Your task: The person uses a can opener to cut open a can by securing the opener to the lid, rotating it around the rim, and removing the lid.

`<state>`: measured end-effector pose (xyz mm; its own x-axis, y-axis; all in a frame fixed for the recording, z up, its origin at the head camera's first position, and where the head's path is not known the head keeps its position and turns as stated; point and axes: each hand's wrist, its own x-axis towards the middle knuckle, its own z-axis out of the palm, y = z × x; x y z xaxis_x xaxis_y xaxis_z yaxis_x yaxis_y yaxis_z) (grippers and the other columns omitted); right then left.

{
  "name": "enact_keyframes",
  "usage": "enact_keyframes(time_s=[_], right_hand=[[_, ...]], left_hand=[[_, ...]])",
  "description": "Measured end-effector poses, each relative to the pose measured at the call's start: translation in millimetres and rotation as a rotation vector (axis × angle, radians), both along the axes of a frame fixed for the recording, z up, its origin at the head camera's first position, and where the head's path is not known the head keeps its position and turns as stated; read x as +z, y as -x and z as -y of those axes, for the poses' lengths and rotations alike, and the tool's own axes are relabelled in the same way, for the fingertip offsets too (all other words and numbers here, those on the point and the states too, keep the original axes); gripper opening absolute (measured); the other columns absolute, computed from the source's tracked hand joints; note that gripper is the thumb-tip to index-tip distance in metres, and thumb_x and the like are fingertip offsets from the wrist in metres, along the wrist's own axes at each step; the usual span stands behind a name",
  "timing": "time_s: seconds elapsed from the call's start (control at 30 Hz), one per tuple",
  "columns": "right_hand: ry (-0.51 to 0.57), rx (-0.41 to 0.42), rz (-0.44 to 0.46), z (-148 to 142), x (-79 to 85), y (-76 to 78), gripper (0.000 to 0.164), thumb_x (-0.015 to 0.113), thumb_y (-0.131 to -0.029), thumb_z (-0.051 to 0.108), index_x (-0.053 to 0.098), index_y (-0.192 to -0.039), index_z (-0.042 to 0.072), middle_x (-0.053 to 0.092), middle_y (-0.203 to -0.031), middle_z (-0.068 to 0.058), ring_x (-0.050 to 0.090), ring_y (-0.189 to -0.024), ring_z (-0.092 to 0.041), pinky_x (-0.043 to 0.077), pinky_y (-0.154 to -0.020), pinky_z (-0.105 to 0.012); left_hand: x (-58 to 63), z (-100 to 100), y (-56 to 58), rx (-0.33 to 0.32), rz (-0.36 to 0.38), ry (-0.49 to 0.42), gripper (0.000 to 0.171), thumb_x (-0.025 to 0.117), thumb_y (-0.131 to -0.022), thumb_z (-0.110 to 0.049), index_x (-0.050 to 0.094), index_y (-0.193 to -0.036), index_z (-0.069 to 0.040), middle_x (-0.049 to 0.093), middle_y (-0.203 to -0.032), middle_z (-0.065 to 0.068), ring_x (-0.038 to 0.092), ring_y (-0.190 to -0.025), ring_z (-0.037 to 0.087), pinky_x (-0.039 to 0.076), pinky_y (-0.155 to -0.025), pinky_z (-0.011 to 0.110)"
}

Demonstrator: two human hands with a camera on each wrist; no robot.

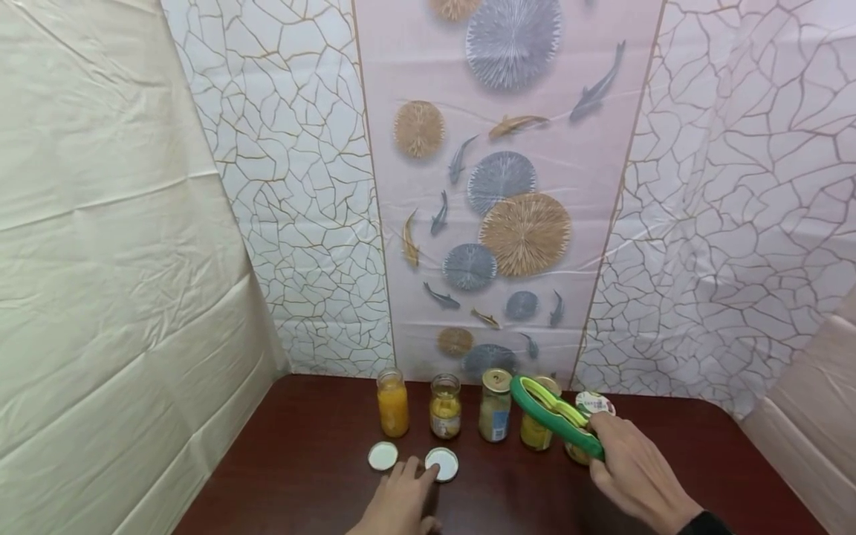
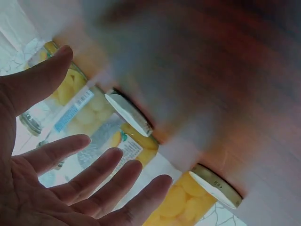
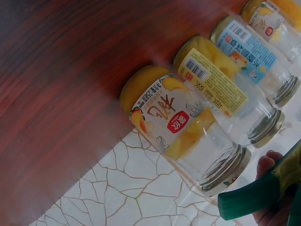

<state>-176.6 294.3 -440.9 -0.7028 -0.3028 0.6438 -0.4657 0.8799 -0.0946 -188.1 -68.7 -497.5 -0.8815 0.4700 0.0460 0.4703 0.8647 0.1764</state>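
the tool (image 1: 563, 426) is green, the table (image 1: 307, 446) reddish-brown.

From where I stood, the head camera looked forward and down, set farthest back, with the wall (image 1: 321, 186) filling most of its view and the table (image 1: 301, 468) and jars (image 1: 495, 416) low in it. The left wrist camera faced past the fingers of the left hand (image 1: 400, 496) at the jars from near by, turned so that they leaned upside down. The right wrist camera, also close, looked obliquely along the row from its right end, likewise turned over. All three views shared jars; head and left wrist shared the loose lids (image 1: 383, 455), head and right wrist the green handle (image 1: 555, 423).
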Motion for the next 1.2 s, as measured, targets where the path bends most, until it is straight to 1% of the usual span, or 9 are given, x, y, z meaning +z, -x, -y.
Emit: enact_keyframes(time_s=[0.17, 0.23, 0.37, 0.53, 0.63, 0.73, 0.87, 1.0, 1.2], right_hand=[[0.025, -0.008, 0.017, 2.0, -1.5, -1.2, 0.041, 0.070, -0.062, -0.003, 0.046, -0.081, 0.025, 0.033, -0.070, 0.012, 0.033, -0.062, -0.008, 0.028, -0.059, -0.026], [0.031, -0.010, 0.022, 2.7, -2.6, -2.1, 0.041, 0.071, -0.064, -0.002, 0.046, -0.081, 0.025, 0.033, -0.069, 0.013, 0.034, -0.062, -0.008, 0.029, -0.058, -0.025], [0.030, -0.022, 0.022, 3.0, -3.5, -3.3, 0.039, 0.072, -0.066, -0.001, 0.047, -0.082, 0.025, 0.035, -0.069, 0.013, 0.035, -0.063, -0.009, 0.030, -0.059, -0.026], [0.023, -0.039, 0.024, 3.4, -0.7, -5.2, 0.039, 0.070, -0.066, -0.002, 0.047, -0.083, 0.024, 0.036, -0.070, 0.011, 0.037, -0.065, -0.011, 0.031, -0.061, -0.028], [0.019, -0.034, -0.003, 3.5, 1.5, -6.2, 0.038, 0.067, -0.065, -0.004, 0.048, -0.084, 0.022, 0.038, -0.072, 0.011, 0.038, -0.066, -0.011, 0.032, -0.062, -0.029], [0.010, -0.026, -0.043, 3.3, 3.9, -7.0, 0.036, 0.065, -0.064, -0.004, 0.051, -0.087, 0.020, 0.041, -0.075, 0.009, 0.039, -0.068, -0.012, 0.034, -0.062, -0.030], [-0.006, -0.018, -0.089, 2.8, 6.9, -7.5, 0.033, 0.063, -0.062, -0.003, 0.053, -0.088, 0.016, 0.044, -0.078, 0.007, 0.039, -0.070, -0.014, 0.036, -0.063, -0.032], [-0.011, -0.014, -0.104, 3.3, 7.9, -7.5, 0.034, 0.065, -0.062, -0.003, 0.053, -0.087, 0.017, 0.045, -0.078, 0.006, 0.039, -0.070, -0.014, 0.036, -0.064, -0.033], [-0.010, -0.026, -0.079, 3.6, 8.3, -9.3, 0.036, 0.066, -0.064, -0.004, 0.056, -0.090, 0.018, 0.047, -0.082, 0.007, 0.039, -0.070, -0.012, 0.038, -0.064, -0.035]], left_hand=[[3.1, -0.3, -7.4, -0.026, -0.085, -0.027, 0.071, 0.087, -0.077, -0.048, 0.063, -0.137, -0.018, 0.062, -0.118, 0.010, 0.060, -0.105, 0.029, 0.058, -0.077, 0.051], [5.0, -2.3, -6.0, -0.030, -0.065, -0.053, 0.070, 0.085, -0.079, -0.049, 0.064, -0.137, -0.017, 0.062, -0.118, 0.010, 0.061, -0.103, 0.029, 0.057, -0.076, 0.051], [8.8, -10.8, 2.6, -0.026, 0.049, -0.162, 0.067, 0.078, -0.086, -0.053, 0.062, -0.138, -0.015, 0.063, -0.122, 0.010, 0.062, -0.106, 0.030, 0.055, -0.083, 0.054], [12.8, -31.3, 16.5, -0.015, 0.138, -0.361, 0.070, 0.068, -0.094, -0.055, 0.056, -0.144, -0.008, 0.060, -0.138, 0.018, 0.056, -0.126, 0.036, 0.048, -0.101, 0.060], [17.3, -49.4, 26.7, -0.007, 0.204, -0.461, 0.076, 0.064, -0.096, -0.055, 0.047, -0.150, -0.005, 0.057, -0.144, 0.020, 0.050, -0.135, 0.037, 0.046, -0.106, 0.059], [22.8, -68.5, 38.5, 0.012, 0.267, -0.496, 0.081, 0.062, -0.098, -0.052, 0.036, -0.156, -0.001, 0.051, -0.151, 0.022, 0.044, -0.141, 0.037, 0.042, -0.111, 0.057], [29.0, -89.5, 56.7, 0.066, 0.328, -0.528, 0.088, 0.063, -0.100, -0.047, 0.020, -0.160, 0.002, 0.039, -0.158, 0.027, 0.039, -0.144, 0.039, 0.039, -0.113, 0.056], [23.3, -103.6, 75.0, 0.098, 0.314, -0.649, 0.091, 0.065, -0.100, -0.043, 0.014, -0.161, 0.002, 0.034, -0.160, 0.028, 0.037, -0.144, 0.041, 0.040, -0.112, 0.058], [6.7, -117.0, 94.7, 0.104, 0.237, -0.811, 0.090, 0.076, -0.094, -0.034, 0.022, -0.161, -0.005, 0.047, -0.153, 0.022, 0.049, -0.136, 0.038, 0.047, -0.106, 0.058]])
